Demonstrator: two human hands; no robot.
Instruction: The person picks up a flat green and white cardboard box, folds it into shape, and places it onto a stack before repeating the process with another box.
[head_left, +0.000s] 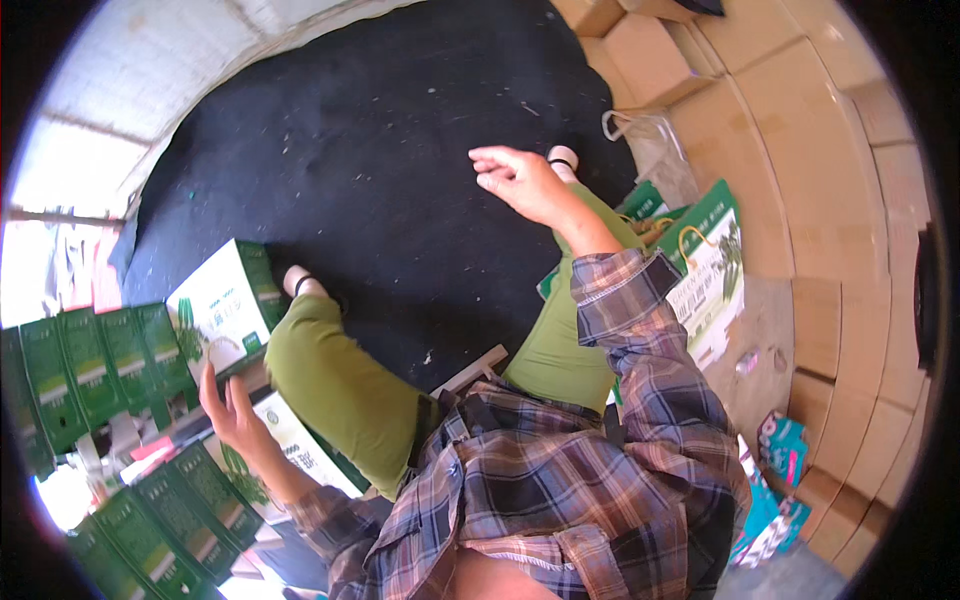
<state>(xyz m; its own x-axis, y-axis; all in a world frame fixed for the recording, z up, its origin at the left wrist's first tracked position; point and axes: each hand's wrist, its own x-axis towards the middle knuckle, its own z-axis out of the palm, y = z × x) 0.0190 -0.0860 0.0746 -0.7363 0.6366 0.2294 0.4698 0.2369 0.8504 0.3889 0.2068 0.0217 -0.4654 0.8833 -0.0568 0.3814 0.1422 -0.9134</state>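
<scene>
My left hand [237, 415] is raised at the left with its fingers apart and nothing in it. Close beyond its fingertips stands a white and green carton [225, 305] with a pale loop handle; whether the fingertips touch it I cannot tell. Below the hand, beside my left leg, is another white and green carton [305, 440]. Out in front of me, above the black sheet [400, 130], hangs my right hand [530, 188], fingers stretched out and holding nothing. Green and white carrier bags [715, 280] with yellow cord handles stand right of that forearm.
Rows of green boxes [105, 365] line the left side, with more green boxes [165, 520] nearer. Stacked brown cartons [800, 150] wall the right, where an opened carton [645, 60] sits at the far end. A clear plastic bag [655, 140] and teal packages [783, 448] lie on that side.
</scene>
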